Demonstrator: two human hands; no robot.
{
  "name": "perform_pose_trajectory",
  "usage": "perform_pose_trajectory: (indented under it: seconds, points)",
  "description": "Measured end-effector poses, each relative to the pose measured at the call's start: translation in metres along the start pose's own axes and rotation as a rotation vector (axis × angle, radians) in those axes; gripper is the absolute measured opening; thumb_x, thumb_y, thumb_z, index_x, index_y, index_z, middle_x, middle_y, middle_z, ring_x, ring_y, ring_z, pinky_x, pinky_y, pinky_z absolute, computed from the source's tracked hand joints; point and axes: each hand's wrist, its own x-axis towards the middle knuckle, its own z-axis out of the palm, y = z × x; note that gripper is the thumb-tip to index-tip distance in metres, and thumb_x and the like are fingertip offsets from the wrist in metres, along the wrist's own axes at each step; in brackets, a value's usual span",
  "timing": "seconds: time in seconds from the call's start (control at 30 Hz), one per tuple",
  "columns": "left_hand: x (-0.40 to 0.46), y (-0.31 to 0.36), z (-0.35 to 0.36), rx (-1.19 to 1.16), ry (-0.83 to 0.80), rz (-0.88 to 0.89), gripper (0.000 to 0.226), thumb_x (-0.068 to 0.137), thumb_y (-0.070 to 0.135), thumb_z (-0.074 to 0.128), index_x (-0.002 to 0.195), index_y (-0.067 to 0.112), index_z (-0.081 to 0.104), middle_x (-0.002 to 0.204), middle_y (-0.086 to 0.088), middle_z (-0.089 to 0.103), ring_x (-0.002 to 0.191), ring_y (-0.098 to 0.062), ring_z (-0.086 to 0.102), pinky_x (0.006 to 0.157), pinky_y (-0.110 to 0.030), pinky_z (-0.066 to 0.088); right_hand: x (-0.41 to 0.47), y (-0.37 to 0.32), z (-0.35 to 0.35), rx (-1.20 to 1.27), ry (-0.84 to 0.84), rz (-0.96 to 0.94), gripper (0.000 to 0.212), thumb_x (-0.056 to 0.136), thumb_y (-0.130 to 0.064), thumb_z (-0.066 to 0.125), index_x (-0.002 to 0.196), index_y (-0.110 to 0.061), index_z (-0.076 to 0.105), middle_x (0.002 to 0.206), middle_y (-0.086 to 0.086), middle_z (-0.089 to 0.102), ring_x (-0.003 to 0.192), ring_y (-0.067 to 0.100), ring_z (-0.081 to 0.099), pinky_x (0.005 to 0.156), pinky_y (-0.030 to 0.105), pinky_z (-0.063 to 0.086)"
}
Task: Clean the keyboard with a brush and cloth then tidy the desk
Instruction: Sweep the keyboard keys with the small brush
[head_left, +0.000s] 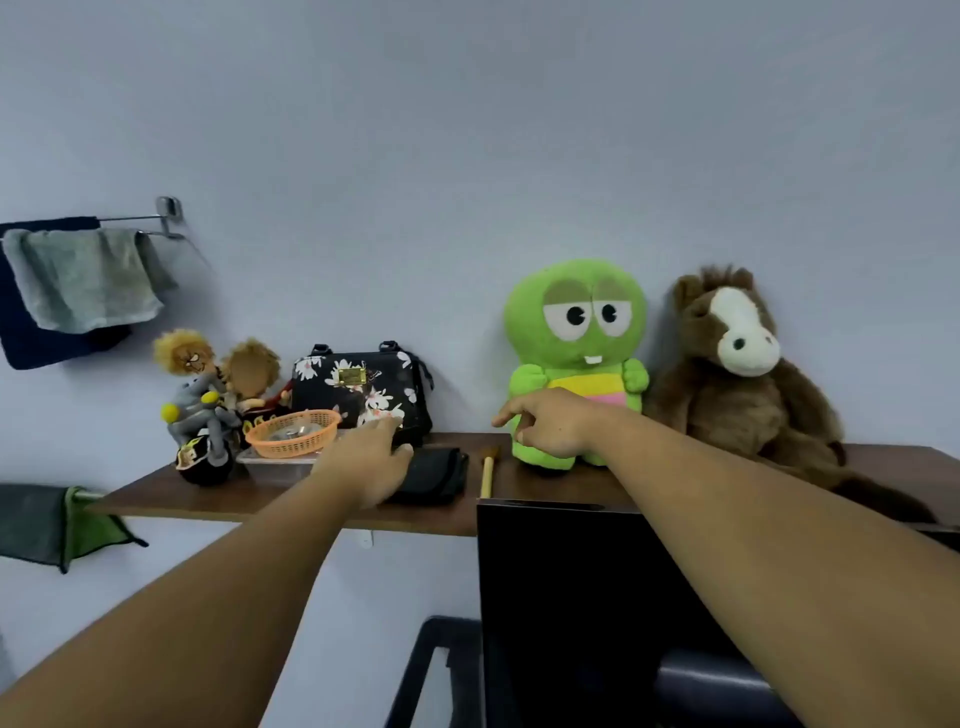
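Dark brown wood shelf (156, 499) on the wall is where the cleaning stuff sits right now: the brush (488, 470) with its pale wooden handle lies flat near the front edge, just beside a folded black cloth (434, 475). Left hand (363, 462) reaches over the cloth's left end with fingers straight and a bit spread, holding nothing yet; I can't tell if it's actually touching the fabric. Right hand (550, 423) hovers in front of the green plush toy (574, 358), index finger stretched toward the brush, the rest loosely curled, also empty. I'd say the move here is to grab both at once: pinch the slim handle mid-length so the bristles don't splay, and scoop the soft cloth whole so it stays folded. Watch the orange plastic basket (293, 431) on its clear tub, it looks light and easy to bump. The keyboard isn't in view.
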Motion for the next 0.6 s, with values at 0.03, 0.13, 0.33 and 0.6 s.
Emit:
perform_pose_trajectory:
  seconds: [0.03, 0.13, 0.33, 0.6]
  points:
    - [0.0, -0.006, 0.003, -0.02, -0.027, -0.004, 0.055, 0.098, 0.044, 0.036, 0.148, 0.023, 0.03, 0.15, -0.006, 0.041, 0.135, -0.026, 0.04, 0.111, -0.045, 0.033, 0.007, -0.002, 0.004, -0.04, -0.023, -0.007, 0.039, 0.093, -0.006, 0.053, 0.126, -0.024, 0.062, 0.11, 0.005, 0.067, 0.099, 0.017, 0.06, 0.079, 0.02, 0.042]
    - [0.002, -0.022, 0.017, -0.033, -0.083, 0.024, 0.055, 0.099, 0.043, 0.037, 0.15, 0.023, 0.028, 0.154, -0.005, 0.036, 0.139, -0.025, 0.035, 0.113, -0.044, 0.031, 0.019, -0.005, 0.012, -0.168, -0.087, -0.016, 0.04, 0.091, -0.005, 0.054, 0.125, -0.024, 0.064, 0.113, 0.006, 0.069, 0.103, 0.019, 0.061, 0.08, 0.016, 0.044]
    - [0.013, -0.034, 0.048, -0.009, -0.148, 0.157, 0.057, 0.101, 0.043, 0.031, 0.154, 0.026, 0.017, 0.162, 0.004, 0.012, 0.149, -0.017, 0.01, 0.121, -0.044, 0.013, 0.047, 0.002, 0.032, -0.306, -0.25, -0.028, 0.05, 0.09, 0.002, 0.047, 0.123, -0.03, 0.067, 0.127, 0.0, 0.064, 0.11, 0.022, 0.061, 0.09, 0.02, 0.046]
    - [0.02, -0.047, 0.071, -0.031, -0.181, 0.191, 0.055, 0.102, 0.043, 0.027, 0.154, 0.027, 0.017, 0.163, 0.006, 0.008, 0.15, -0.014, 0.005, 0.121, -0.042, 0.008, 0.064, -0.005, 0.053, -0.313, -0.353, -0.003, 0.046, 0.077, -0.001, 0.066, 0.112, -0.03, 0.074, 0.103, -0.005, 0.074, 0.088, 0.014, 0.064, 0.073, 0.02, 0.048]
